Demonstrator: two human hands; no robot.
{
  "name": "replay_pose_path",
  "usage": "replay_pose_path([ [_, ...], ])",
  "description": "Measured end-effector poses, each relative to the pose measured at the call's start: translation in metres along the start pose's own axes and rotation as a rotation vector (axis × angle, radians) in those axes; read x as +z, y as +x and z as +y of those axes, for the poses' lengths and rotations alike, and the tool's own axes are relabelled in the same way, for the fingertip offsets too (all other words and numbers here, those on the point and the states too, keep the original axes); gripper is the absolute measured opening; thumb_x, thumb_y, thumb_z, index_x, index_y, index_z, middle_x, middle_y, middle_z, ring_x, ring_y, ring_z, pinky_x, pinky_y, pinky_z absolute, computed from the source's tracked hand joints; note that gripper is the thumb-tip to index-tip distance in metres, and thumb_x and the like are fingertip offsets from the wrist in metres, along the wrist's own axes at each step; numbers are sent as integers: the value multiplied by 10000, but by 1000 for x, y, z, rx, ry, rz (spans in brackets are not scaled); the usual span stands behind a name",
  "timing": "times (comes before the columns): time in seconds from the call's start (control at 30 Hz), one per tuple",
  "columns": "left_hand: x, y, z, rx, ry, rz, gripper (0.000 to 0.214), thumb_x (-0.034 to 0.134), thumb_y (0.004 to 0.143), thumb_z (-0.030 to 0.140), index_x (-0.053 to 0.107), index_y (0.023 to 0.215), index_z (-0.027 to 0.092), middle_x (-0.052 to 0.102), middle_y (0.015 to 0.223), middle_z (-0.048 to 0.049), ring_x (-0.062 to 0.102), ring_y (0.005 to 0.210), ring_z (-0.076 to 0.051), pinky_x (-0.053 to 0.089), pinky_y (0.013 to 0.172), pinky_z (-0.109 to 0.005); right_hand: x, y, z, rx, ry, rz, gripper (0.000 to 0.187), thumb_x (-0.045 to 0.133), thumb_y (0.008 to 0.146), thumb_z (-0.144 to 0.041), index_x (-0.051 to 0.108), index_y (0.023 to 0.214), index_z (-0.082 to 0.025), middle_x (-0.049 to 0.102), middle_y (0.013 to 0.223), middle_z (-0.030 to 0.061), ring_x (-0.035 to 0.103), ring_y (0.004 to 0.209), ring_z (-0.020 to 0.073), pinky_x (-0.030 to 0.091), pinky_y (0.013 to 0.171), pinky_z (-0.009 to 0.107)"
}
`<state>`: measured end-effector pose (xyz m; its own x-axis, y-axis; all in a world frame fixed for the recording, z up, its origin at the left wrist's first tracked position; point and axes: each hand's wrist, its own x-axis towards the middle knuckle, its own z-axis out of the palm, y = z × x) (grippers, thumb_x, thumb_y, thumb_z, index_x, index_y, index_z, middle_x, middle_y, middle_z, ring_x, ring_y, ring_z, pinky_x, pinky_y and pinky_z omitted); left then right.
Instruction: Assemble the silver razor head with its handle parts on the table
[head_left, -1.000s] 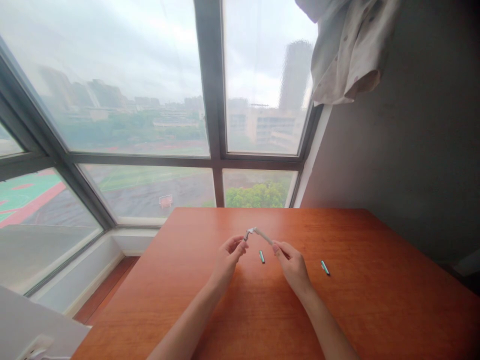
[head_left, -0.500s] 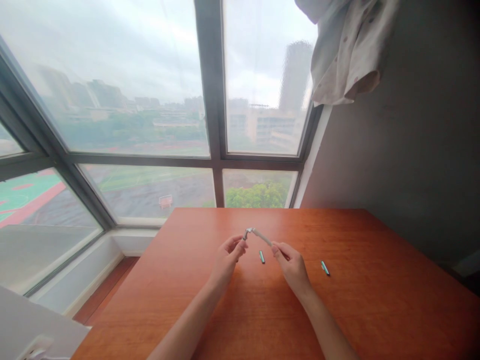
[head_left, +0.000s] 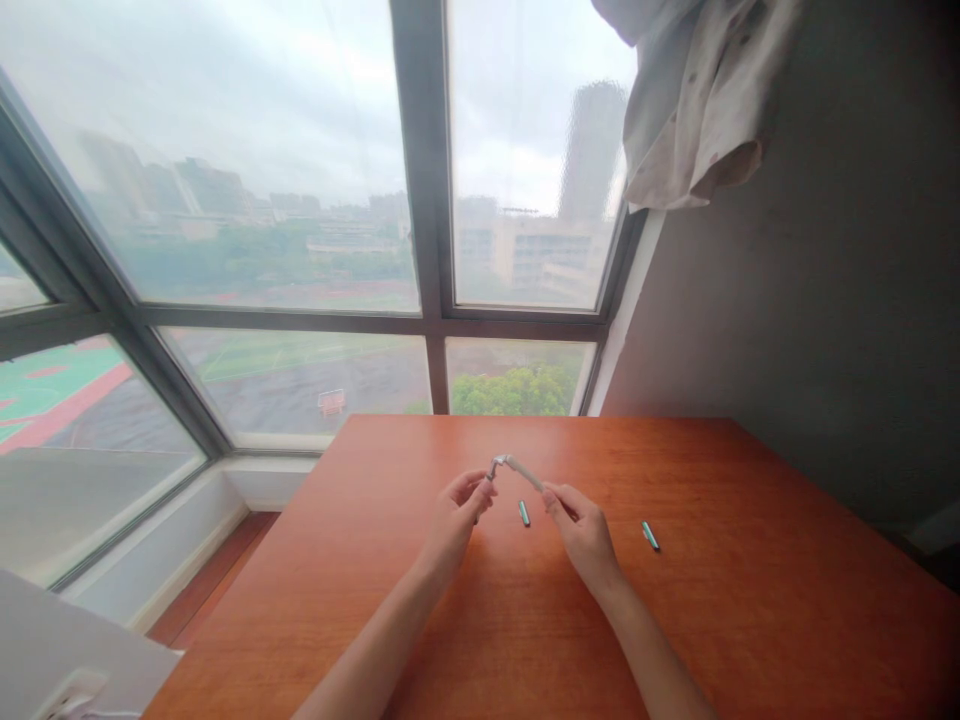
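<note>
My left hand (head_left: 456, 508) pinches a slim silvery pen-like piece (head_left: 493, 468) between thumb and fingers, its tip pointing up. From the other side, my right hand (head_left: 576, 515) grips the lower end of a slim pale grey stick (head_left: 525, 472), which slants up to the left. The two tips meet above the table; whether they are joined or only touch, I cannot tell. Below them, between my hands, lies a short teal pen cap with a clip (head_left: 523, 514). A second teal cap (head_left: 650, 536) rests to the right of my right hand.
The reddish-brown wooden table (head_left: 750, 620) stands against a large window with grey frames (head_left: 431, 325). A pale shirt (head_left: 694, 110) hangs at the upper right, before a grey wall (head_left: 810, 320). A wall socket (head_left: 71, 695) shows at the lower left.
Hardly anything differs. The tips of the two held pieces have come slightly closer together; both hands keep their places and the caps lie where they were.
</note>
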<state>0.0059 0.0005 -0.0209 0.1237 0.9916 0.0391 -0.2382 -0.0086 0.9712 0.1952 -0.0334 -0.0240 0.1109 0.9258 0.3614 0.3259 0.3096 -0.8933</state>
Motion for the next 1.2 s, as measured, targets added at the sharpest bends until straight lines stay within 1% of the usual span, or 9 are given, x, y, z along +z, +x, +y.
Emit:
replay_pose_path([
  [0.17,-1,0,0,1,0,-1,338,675,765,417,661,982,159,654,810,-58,562,713,-142,422,662,-251,0,0,1,0,-3,13,408,494,864,-502,697,855,-148,598,695,29,534,665,169,405,598,233],
  [0.27,-1,0,-2,-3,3,5,338,677,764,416,660,984,160,655,813,-58,566,721,-144,424,676,-255,0,-1,-1,-7,3,20,394,490,871,-482,698,872,-148,592,695,27,538,676,170,412,604,232],
  [0.43,-1,0,-4,-3,1,0,341,683,757,416,657,981,161,646,801,-53,565,708,-145,417,642,-244,0,-1,-1,-23,-11,19,351,500,877,-435,704,868,-150,601,696,28,543,671,166,416,599,228],
  [0.63,0,0,-3,-11,11,16,349,693,740,430,665,963,162,652,795,-52,560,683,-140,413,626,-240,0,0,1,-20,-37,14,371,487,883,-459,699,860,-156,585,684,21,525,654,161,400,581,227],
  [0.8,1,1,-2,-8,-17,33,361,712,717,430,671,951,158,647,774,-48,550,672,-135,415,624,-239,1,0,1,-41,-23,-7,355,486,889,-442,705,900,-164,595,703,20,534,662,159,403,591,231],
  [1.0,3,1,-1,-28,-34,31,374,725,696,437,677,938,156,644,752,-47,556,670,-144,416,629,-247,1,0,4,-29,-34,38,352,502,876,-449,702,862,-159,595,700,22,531,659,159,404,589,228],
  [1.2,2,-1,1,-22,-25,20,355,706,721,434,675,949,163,641,766,-47,551,684,-144,418,639,-245,1,0,1,-52,-43,5,367,491,883,-453,711,878,-159,568,669,17,513,638,153,390,566,224],
])
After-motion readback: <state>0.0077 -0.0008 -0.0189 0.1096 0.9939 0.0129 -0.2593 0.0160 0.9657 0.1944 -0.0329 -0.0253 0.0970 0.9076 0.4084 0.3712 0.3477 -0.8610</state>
